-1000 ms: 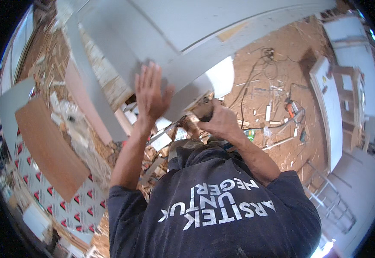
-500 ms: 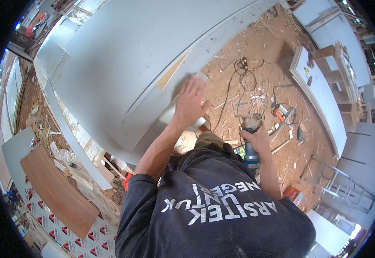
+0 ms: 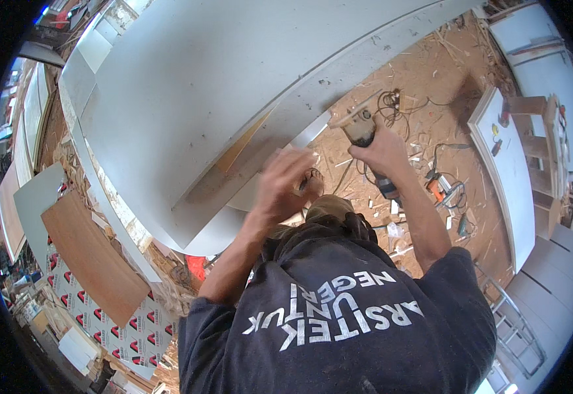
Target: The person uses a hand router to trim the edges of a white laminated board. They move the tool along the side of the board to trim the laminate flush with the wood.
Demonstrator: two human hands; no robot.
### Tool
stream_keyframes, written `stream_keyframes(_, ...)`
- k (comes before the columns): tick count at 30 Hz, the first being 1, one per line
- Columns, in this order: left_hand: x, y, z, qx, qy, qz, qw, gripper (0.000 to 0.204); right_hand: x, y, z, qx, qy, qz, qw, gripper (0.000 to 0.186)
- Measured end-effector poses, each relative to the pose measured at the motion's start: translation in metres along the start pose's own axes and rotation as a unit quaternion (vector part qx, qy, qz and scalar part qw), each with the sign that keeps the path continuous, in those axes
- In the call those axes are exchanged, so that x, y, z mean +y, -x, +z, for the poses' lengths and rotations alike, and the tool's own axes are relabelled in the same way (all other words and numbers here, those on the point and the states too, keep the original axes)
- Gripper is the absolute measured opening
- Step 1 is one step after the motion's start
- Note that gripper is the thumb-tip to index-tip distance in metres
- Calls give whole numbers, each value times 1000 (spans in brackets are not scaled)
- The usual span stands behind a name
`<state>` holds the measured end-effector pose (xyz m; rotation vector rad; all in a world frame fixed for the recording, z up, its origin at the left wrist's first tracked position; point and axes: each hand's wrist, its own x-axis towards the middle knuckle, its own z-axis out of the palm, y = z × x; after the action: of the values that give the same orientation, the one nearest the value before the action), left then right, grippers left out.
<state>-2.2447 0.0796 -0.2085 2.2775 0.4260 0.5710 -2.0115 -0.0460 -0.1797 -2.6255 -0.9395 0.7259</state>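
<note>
A large pale grey panel [image 3: 188, 79] with a long groove and a tan strip [image 3: 240, 141] spans the upper middle. My right hand [image 3: 381, 151] grips a handheld power tool [image 3: 362, 121], a trimmer with a flat base, held beside the panel's right edge. Just below that edge is my left hand [image 3: 286, 184], its fingers smeared by motion, so I cannot tell whether they hold anything. A white offcut [image 3: 309, 131] shows under the panel's edge. A foot [image 3: 311, 176] is partly visible behind my left hand.
Cables [image 3: 391, 105], an orange tool [image 3: 436, 189] and scraps litter the brown floor [image 3: 444, 79]. A white board [image 3: 503, 184] and wooden carcass [image 3: 539, 157] stand right, above a metal ladder [image 3: 516, 328]. Bent plywood [image 3: 92, 259] and patterned sheeting [image 3: 129, 338] lie left.
My right hand has moved up with the tool to the panel's edge. My left hand first slid right along the panel, then came down off it toward me.
</note>
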Motion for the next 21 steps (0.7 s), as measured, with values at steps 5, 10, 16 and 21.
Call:
stream_keyframes(5,-105,33,-124,268,-303,-183,896,50,-22,-33,-2,-30,29,-42,998,91)
stream_keyframes(10,-135,93,-195,334,-262,-314,849,53,-27,-36,11,-37,40,-38,998,86)
stream_keyframes(16,-127,169,-210,363,-256,-388,807,51,-47,-10,40,-51,62,-25,996,86)
stream_keyframes(21,-130,213,-210,398,-209,-421,788,52,-78,25,72,-57,29,-28,998,84)
